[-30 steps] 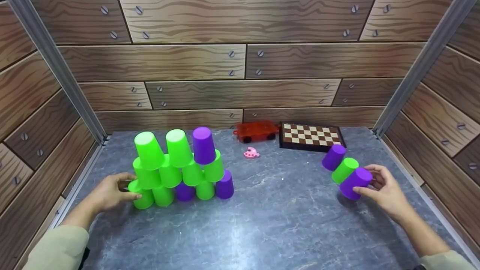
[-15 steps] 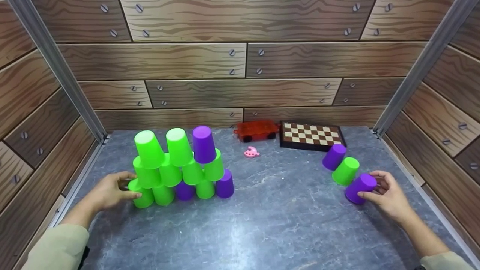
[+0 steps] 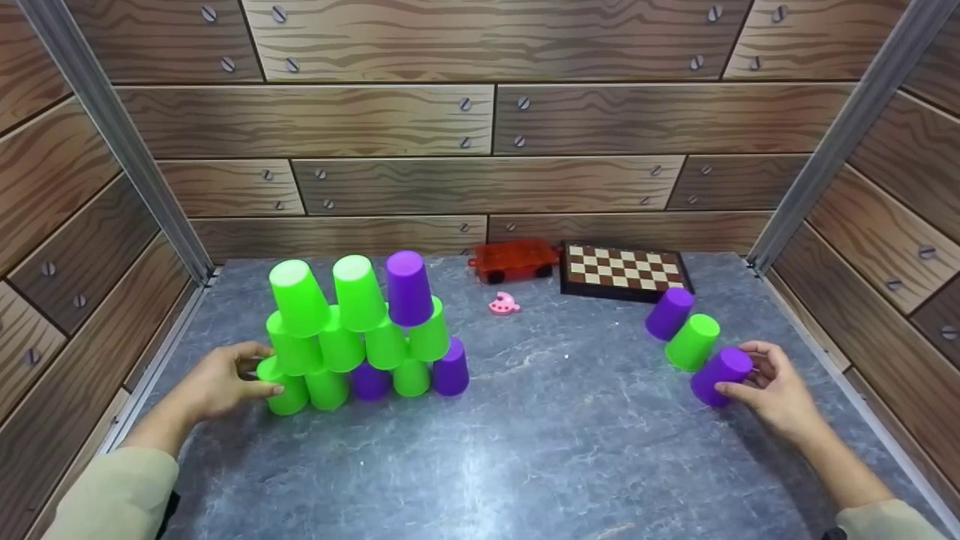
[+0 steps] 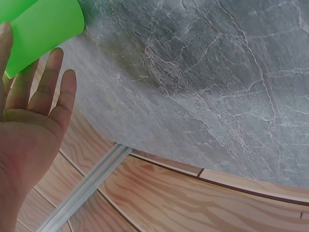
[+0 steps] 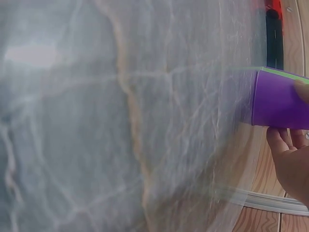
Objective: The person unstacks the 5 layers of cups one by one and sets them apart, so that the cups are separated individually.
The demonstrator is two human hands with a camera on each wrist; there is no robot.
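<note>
On the left, upside-down cups form a three-tier stack, mostly green with a few purple ones. My left hand [image 3: 225, 381] is at the bottom-left green cup [image 3: 286, 393], thumb on its near side and fingers around the far side. That green cup [image 4: 46, 34] also shows between thumb and fingers in the left wrist view. On the right, my right hand [image 3: 776, 390] grips an upside-down purple cup [image 3: 720, 377] standing on the table. Just behind it, apart, is a green cup [image 3: 692, 343], then another purple cup [image 3: 670, 313].
A red toy wagon [image 3: 514, 260] and a checkered board [image 3: 626, 271] lie at the table's back. A small pink piece [image 3: 504, 304] is in front of the wagon. Wood-patterned walls [image 3: 375, 120] enclose the grey marbled table [image 3: 525, 450].
The purple cup in my right hand moved slightly right and toward me, away from the green cup, then stayed still. My left hand and the stack have not moved.
</note>
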